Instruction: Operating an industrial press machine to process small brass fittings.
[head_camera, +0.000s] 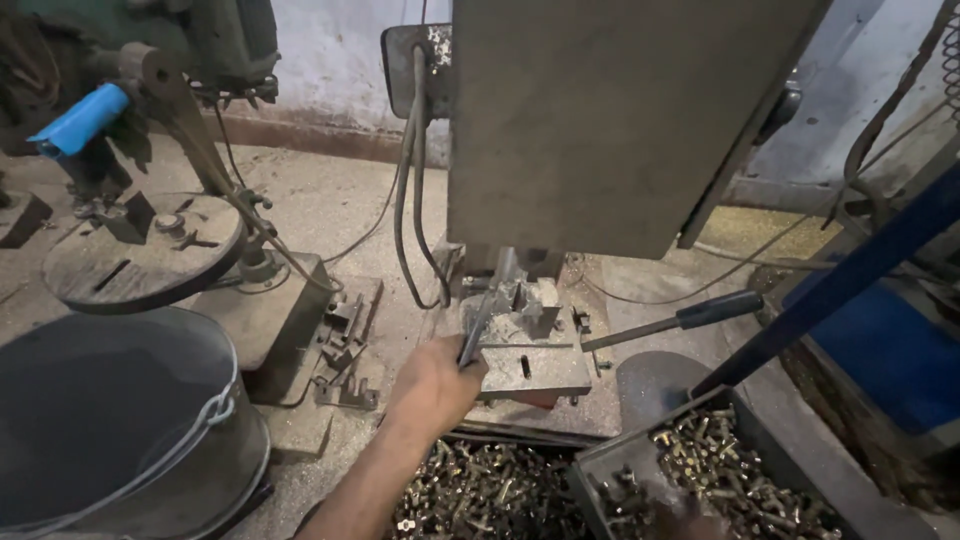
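Steel rod (484, 318) pinched in left hand (437, 385), long axis slanting up-right into press fixture (527, 330).
Right hand (672, 507) blurred over brass parts tray (722, 468); grip unclear.

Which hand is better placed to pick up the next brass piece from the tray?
Probably the right hand: it is blurred but already in the tray of brass parts. The left hand grips a metal rod at the press fixture.

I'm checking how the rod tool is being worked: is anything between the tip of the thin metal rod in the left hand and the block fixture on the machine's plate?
Nothing visible does. The left hand grips the metal rod, which angles up over bare plate straight to the block fixture. The exact tip contact is too small to tell.
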